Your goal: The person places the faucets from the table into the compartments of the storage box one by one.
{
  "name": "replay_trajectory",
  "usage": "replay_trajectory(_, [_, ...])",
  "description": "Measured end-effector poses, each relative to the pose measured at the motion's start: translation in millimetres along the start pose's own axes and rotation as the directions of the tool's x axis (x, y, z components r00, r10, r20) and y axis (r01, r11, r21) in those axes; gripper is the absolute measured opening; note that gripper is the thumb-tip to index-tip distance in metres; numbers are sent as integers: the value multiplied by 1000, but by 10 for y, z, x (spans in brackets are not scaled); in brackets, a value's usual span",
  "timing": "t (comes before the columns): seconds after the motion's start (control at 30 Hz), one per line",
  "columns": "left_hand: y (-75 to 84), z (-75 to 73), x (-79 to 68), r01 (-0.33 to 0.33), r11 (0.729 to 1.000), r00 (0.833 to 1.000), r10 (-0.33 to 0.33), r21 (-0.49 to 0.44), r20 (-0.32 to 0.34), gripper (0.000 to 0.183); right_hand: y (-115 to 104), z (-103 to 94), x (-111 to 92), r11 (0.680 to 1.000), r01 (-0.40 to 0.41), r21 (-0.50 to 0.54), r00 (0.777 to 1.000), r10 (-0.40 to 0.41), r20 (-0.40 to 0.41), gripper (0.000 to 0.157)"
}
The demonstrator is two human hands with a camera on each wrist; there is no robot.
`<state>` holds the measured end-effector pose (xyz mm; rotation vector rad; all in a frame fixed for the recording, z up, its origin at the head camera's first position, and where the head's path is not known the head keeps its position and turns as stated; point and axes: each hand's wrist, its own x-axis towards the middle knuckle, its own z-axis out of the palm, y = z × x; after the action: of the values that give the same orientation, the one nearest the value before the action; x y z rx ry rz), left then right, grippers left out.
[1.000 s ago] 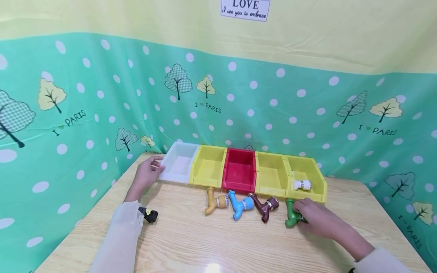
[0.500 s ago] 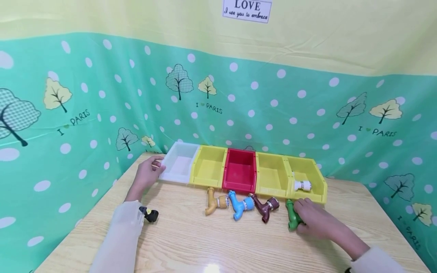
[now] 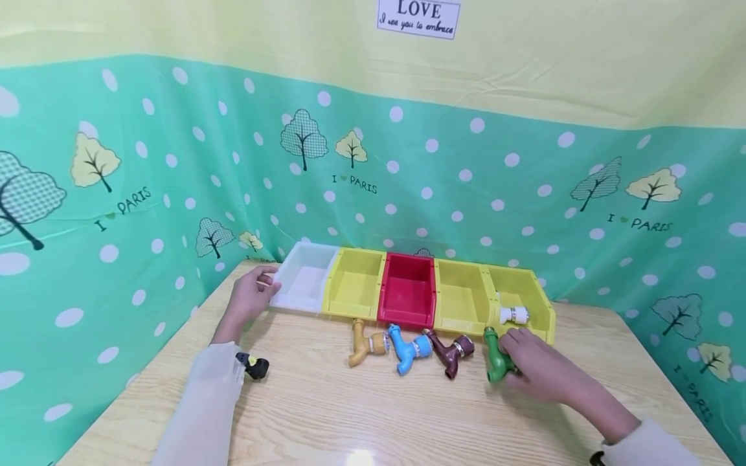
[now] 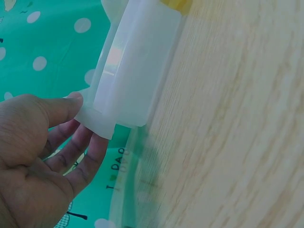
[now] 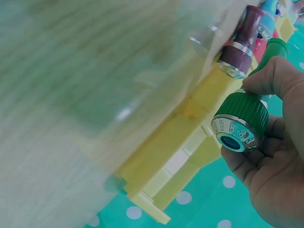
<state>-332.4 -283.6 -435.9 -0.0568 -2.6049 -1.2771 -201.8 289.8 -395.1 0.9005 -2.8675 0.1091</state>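
My right hand (image 3: 539,366) grips a green plastic tap (image 3: 497,356) in front of the rightmost yellow bin (image 3: 542,304). In the right wrist view, thumb and fingers close round the green tap (image 5: 242,114) by its ridged collar, with its silver-ringed end facing the camera. My left hand (image 3: 250,298) holds the outer edge of the translucent white bin (image 3: 303,281) at the row's left end. The left wrist view has the thumb on the rim of the white bin (image 4: 137,71) and the fingers under it. A white tap (image 3: 514,315) lies inside the rightmost bin.
An orange-yellow tap (image 3: 361,343), a blue tap (image 3: 410,349) and a maroon tap (image 3: 451,353) lie on the wooden table (image 3: 350,414) before the bins. Between the white and rightmost bins stand a yellow bin (image 3: 355,281), a red bin (image 3: 408,291) and another yellow bin (image 3: 464,298).
The green tap, in my right hand's grip, has shifted slightly and now sits higher, nearer the bin's front edge. My left hand stays on the white bin; the other taps have not moved.
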Motion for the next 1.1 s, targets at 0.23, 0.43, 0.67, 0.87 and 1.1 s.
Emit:
replay_trajectory(0.23, [12, 11, -2, 6, 1000, 1000, -6, -5, -3, 40, -22, -94, 127, 998, 48, -50, 995, -52, -84, 29])
replay_trajectory(0.43, [9, 10, -10, 11, 1000, 1000, -11, -1, 8, 41, -43, -162, 256, 997, 45, -66, 995, -50, -82, 29])
replay_trajectory(0.67, [6, 4, -22, 10, 1000, 1000, -10, 2, 2, 41, -55, -178, 500, 994, 68, -83, 991, -77, -105, 30])
replay_trajectory(0.87, [6, -4, -21, 5, 1000, 1000, -5, -6, 4, 42, -53, -187, 724, 996, 55, -72, 996, -60, -65, 29])
replay_trajectory(1.1, [-8, 0, -4, 4, 1000, 1000, -4, 2, 3, 42, 29, -123, 920, 999, 17, -44, 998, -20, -56, 28])
